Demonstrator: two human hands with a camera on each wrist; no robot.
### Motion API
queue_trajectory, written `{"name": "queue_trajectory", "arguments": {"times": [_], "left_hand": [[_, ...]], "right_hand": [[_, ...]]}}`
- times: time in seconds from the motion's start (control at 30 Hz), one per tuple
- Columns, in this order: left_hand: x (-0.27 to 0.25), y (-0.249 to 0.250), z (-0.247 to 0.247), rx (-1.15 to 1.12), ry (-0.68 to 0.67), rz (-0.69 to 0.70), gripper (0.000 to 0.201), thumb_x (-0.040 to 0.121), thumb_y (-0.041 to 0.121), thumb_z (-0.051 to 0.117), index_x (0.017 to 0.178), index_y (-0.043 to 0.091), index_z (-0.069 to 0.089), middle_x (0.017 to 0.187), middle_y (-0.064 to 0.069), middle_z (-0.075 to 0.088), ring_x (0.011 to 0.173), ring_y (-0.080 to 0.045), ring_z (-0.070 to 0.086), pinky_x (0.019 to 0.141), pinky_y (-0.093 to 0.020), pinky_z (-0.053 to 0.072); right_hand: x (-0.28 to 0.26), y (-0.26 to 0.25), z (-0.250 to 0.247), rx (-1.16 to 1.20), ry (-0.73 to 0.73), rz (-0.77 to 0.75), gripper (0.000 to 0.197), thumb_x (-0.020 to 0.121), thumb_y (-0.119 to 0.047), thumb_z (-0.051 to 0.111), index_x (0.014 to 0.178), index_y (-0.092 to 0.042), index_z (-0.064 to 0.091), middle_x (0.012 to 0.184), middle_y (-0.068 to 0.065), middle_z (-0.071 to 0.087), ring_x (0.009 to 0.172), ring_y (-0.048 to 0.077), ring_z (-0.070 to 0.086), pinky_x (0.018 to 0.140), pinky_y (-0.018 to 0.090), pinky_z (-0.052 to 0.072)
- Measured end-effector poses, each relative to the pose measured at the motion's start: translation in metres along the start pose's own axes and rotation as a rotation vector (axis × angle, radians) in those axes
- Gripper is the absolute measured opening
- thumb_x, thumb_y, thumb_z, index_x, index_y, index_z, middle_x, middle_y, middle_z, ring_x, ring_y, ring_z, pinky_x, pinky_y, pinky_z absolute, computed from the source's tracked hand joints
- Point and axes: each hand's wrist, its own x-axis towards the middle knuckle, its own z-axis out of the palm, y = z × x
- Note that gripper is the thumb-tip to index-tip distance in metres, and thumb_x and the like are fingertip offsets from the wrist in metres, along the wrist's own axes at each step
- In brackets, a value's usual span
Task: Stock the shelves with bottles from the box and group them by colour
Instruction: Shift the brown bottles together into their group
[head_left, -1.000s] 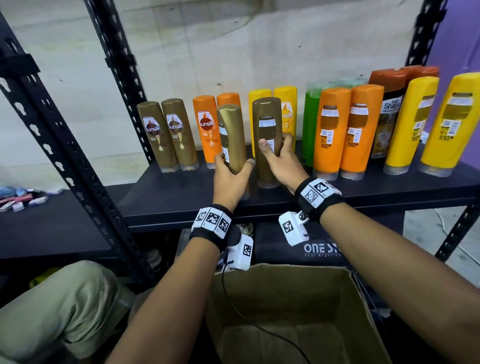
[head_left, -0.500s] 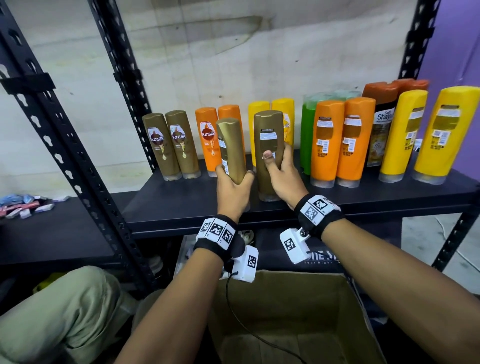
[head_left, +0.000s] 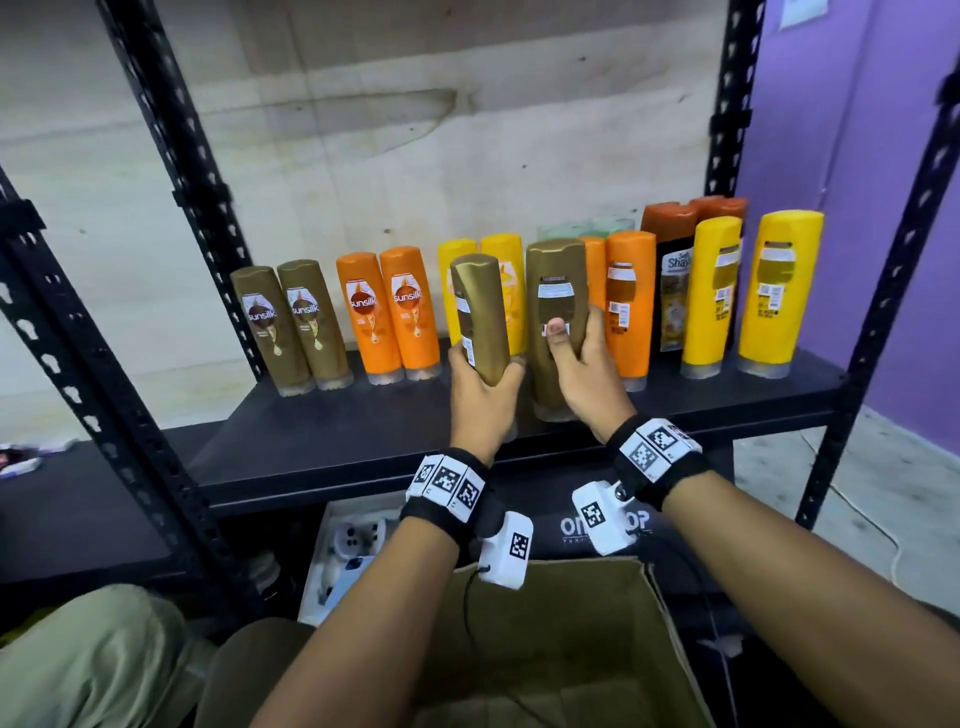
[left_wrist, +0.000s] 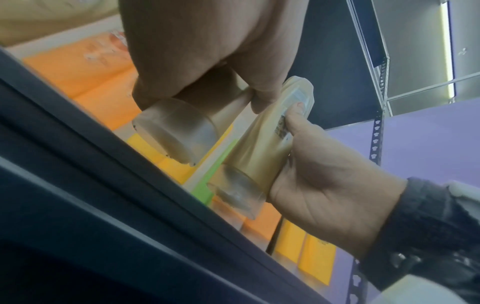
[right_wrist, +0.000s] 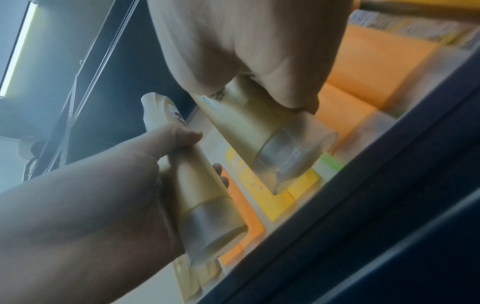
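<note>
My left hand (head_left: 483, 366) grips a gold-brown bottle (head_left: 478, 312) low on its body, tilted left over the front of the black shelf (head_left: 363, 441). Beside it my right hand (head_left: 574, 335) holds a second gold-brown bottle (head_left: 556, 291) upright, thumb on its back label. From the left wrist view the left bottle's clear cap (left_wrist: 176, 131) hangs above the shelf edge; whether the right bottle (left_wrist: 259, 144) touches the shelf I cannot tell. Two matching brown bottles (head_left: 288, 325) stand at the row's left end. The cardboard box (head_left: 545, 649) lies open below my arms.
Behind my hands stand orange bottles (head_left: 387, 312), yellow bottles (head_left: 480, 254), green bottles (head_left: 587, 226), more orange bottles (head_left: 628, 306), a dark brown bottle (head_left: 675, 275) and two yellow bottles (head_left: 748, 288). Black uprights (head_left: 171, 156) frame the shelf. A knee (head_left: 88, 660) is at lower left.
Both held bottles have come up off the shelf a little and shifted right against the row behind. The left one now leans further left.
</note>
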Motion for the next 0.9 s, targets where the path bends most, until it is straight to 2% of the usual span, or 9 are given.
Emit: {"name": "queue_trajectory", "arguments": {"times": [0.07, 0.17, 0.23, 0.27, 0.37, 0.47, 0.6, 0.8, 0.9], "left_hand": [[-0.002, 0.002, 0.015, 0.0, -0.007, -0.016, 0.059, 0.088, 0.025, 0.073, 0.137, 0.02, 0.041, 0.123, -0.001, 0.065, 0.109, -0.017, 0.064, 0.099, -0.039, 0.053], [-0.006, 0.004, 0.037, 0.023, -0.026, -0.022, 0.061, 0.088, 0.029, 0.073, 0.138, 0.017, 0.039, 0.122, -0.005, 0.064, 0.109, -0.021, 0.064, 0.1, -0.044, 0.051], [-0.01, 0.003, 0.052, 0.021, -0.042, -0.023, 0.062, 0.088, 0.03, 0.073, 0.138, 0.016, 0.039, 0.127, -0.007, 0.062, 0.114, -0.024, 0.062, 0.102, -0.045, 0.05], [-0.012, 0.002, 0.06, 0.019, -0.045, -0.021, 0.062, 0.088, 0.03, 0.073, 0.138, 0.016, 0.039, 0.127, -0.007, 0.062, 0.115, -0.025, 0.061, 0.102, -0.045, 0.049], [-0.018, 0.001, 0.082, -0.002, -0.05, -0.027, 0.061, 0.087, 0.03, 0.073, 0.137, 0.016, 0.04, 0.127, -0.008, 0.062, 0.114, -0.025, 0.061, 0.102, -0.046, 0.049], [-0.02, 0.0, 0.098, -0.012, -0.071, -0.02, 0.058, 0.087, 0.029, 0.073, 0.134, 0.015, 0.041, 0.127, -0.009, 0.061, 0.114, -0.025, 0.061, 0.101, -0.047, 0.05], [-0.02, -0.003, 0.11, -0.021, -0.094, -0.013, 0.064, 0.086, 0.034, 0.074, 0.138, 0.02, 0.038, 0.132, -0.006, 0.057, 0.12, -0.025, 0.058, 0.103, -0.047, 0.049], [-0.02, -0.012, 0.116, 0.012, -0.069, -0.004, 0.069, 0.086, 0.041, 0.073, 0.142, 0.022, 0.037, 0.134, -0.001, 0.05, 0.123, -0.023, 0.054, 0.105, -0.045, 0.048], [-0.022, -0.014, 0.119, 0.098, -0.032, -0.007, 0.078, 0.087, 0.046, 0.072, 0.148, 0.02, 0.03, 0.131, 0.012, 0.029, 0.133, -0.023, 0.038, 0.109, -0.036, 0.04]], "right_hand": [[-0.001, 0.001, -0.016, -0.02, 0.04, 0.01, 0.063, 0.095, -0.068, 0.044, 0.148, -0.035, 0.032, 0.137, -0.022, 0.056, 0.122, -0.004, 0.053, 0.101, 0.015, 0.04], [-0.001, 0.006, -0.038, -0.07, 0.062, 0.038, 0.055, 0.096, -0.068, 0.044, 0.141, -0.04, 0.035, 0.118, -0.027, 0.062, 0.107, 0.0, 0.061, 0.085, 0.015, 0.044], [-0.001, 0.01, -0.052, -0.082, 0.072, 0.056, 0.056, 0.095, -0.069, 0.044, 0.142, -0.04, 0.034, 0.124, -0.02, 0.063, 0.11, 0.005, 0.061, 0.09, 0.023, 0.046], [-0.001, 0.012, -0.059, -0.085, 0.076, 0.054, 0.057, 0.095, -0.069, 0.044, 0.143, -0.04, 0.033, 0.128, -0.017, 0.062, 0.111, 0.002, 0.06, 0.093, 0.023, 0.046], [0.0, 0.017, -0.078, -0.079, 0.104, 0.042, 0.056, 0.094, -0.065, 0.047, 0.142, -0.039, 0.036, 0.126, -0.02, 0.06, 0.106, -0.022, 0.053, 0.09, 0.009, 0.042], [0.003, 0.02, -0.094, -0.061, 0.15, 0.063, 0.042, 0.099, -0.055, 0.052, 0.137, -0.047, 0.036, 0.123, -0.03, 0.058, 0.111, -0.021, 0.051, 0.091, 0.007, 0.041], [0.005, 0.026, -0.104, -0.061, 0.17, 0.087, 0.049, 0.098, -0.058, 0.052, 0.141, -0.042, 0.037, 0.131, -0.017, 0.06, 0.119, -0.001, 0.056, 0.095, 0.019, 0.044], [0.014, 0.031, -0.115, -0.044, 0.085, 0.127, 0.052, 0.094, -0.061, 0.056, 0.141, -0.046, 0.038, 0.138, -0.013, 0.057, 0.128, 0.008, 0.053, 0.108, 0.041, 0.047], [0.015, 0.033, -0.115, -0.016, 0.071, 0.15, 0.044, 0.096, -0.059, 0.056, 0.135, -0.048, 0.039, 0.128, -0.024, 0.059, 0.118, -0.011, 0.053, 0.107, 0.035, 0.047]]}}
